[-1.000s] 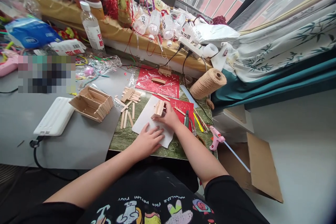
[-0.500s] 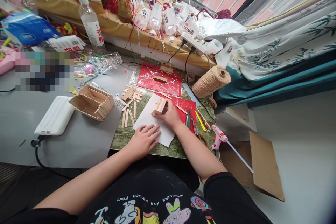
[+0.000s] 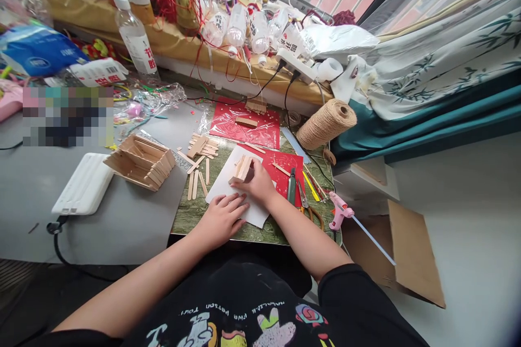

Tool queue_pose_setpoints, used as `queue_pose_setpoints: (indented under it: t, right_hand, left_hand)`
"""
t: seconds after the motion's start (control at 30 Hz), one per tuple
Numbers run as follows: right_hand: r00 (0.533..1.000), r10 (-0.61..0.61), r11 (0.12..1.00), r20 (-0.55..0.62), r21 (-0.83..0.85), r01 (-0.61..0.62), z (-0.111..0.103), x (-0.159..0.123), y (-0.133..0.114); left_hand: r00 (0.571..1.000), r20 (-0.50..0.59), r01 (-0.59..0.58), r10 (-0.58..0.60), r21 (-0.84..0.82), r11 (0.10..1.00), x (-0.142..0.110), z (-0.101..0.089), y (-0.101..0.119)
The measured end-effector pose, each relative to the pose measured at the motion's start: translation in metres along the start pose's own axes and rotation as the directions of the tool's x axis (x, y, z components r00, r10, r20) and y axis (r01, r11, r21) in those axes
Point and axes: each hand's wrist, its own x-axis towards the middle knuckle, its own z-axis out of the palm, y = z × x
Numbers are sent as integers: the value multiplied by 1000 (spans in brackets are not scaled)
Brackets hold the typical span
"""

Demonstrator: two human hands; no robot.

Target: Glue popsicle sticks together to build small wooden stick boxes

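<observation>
My right hand (image 3: 259, 184) grips a small block built of wooden craft sticks (image 3: 241, 168), thumb on the near side and fingers round its right end. The block is tilted over a sheet of white paper (image 3: 257, 216); whether it touches the sheet I cannot tell. My left hand (image 3: 223, 219) lies flat at the paper's near edge, fingers stretched out and holding nothing. Left of the paper are loose craft sticks (image 3: 195, 185) and a small pile of them (image 3: 208, 147). A box made of craft sticks (image 3: 140, 161) stands farther left.
Red sheets (image 3: 268, 129) lie behind the paper. A green cutter (image 3: 291, 187), scissors (image 3: 312, 214) and a yellow pen (image 3: 310, 187) sit at right. A pink glue gun (image 3: 340, 210) rests at the table's right edge. A twine roll (image 3: 325, 124) and white power strip (image 3: 81, 184) flank the area.
The craft-stick block in my right hand has shifted slightly left and turned to a steeper angle. My left hand stays nearly where it was. The view has shifted a little.
</observation>
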Motion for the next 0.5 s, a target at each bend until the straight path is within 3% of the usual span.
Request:
queue_pose_setpoints:
  t: [0.1,0.27,0.4,0.5]
  right_hand:
    - [997,15,1000,-70,-4,-16,0,-1,-1]
    - [1000,-8,1000,27,-29,9,3,-3,-5]
    - [998,22,998,-63,-50,-25,3,1,-6]
    - [999,2,999,38,-32,-1,2,2,-6]
  left_hand:
    - [1000,-7,5,-5,5,1000,1,0,1]
    - [1000,5,17,-17,-1,1000,1,-1,1]
    - [999,13,50,-50,-7,999,-2,1,3]
    - [995,3,95,-95,-22,995,-3,2,6]
